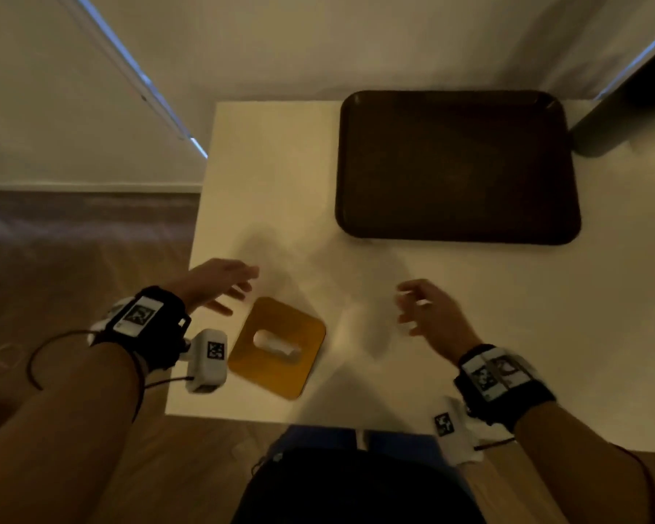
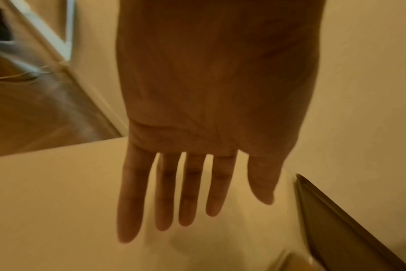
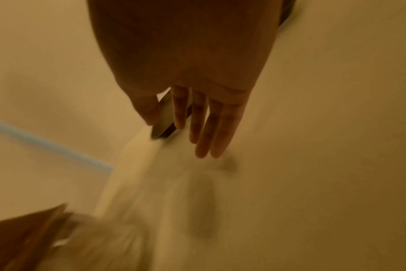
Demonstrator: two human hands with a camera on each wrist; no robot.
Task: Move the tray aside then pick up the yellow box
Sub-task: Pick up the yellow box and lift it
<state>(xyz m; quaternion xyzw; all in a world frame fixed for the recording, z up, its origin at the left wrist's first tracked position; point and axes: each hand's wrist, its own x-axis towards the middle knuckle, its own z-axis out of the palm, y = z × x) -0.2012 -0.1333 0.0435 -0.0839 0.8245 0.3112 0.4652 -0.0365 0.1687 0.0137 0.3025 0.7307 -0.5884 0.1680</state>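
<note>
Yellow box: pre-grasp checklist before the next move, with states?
1. Tray off the box: ok, far right of table, apart from it.
2. Box top free: ok, nothing on it.
3. Left hand empty: ok, fingers straight.
4. Right hand empty: ok, loosely curled, nothing held.
5. Hands touching box: not ok, both above the table, off it.
6. Box weight, contents: cannot tell.

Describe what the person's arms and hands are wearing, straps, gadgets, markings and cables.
Both forearms are bare, no sleeves. Each wrist has a wide black strap topped by a white plate printed with black square codes. A white camera block with its own code tag hangs beside each wrist. Thin dark cables loop off the straps. The hands are ungloved.
</note>
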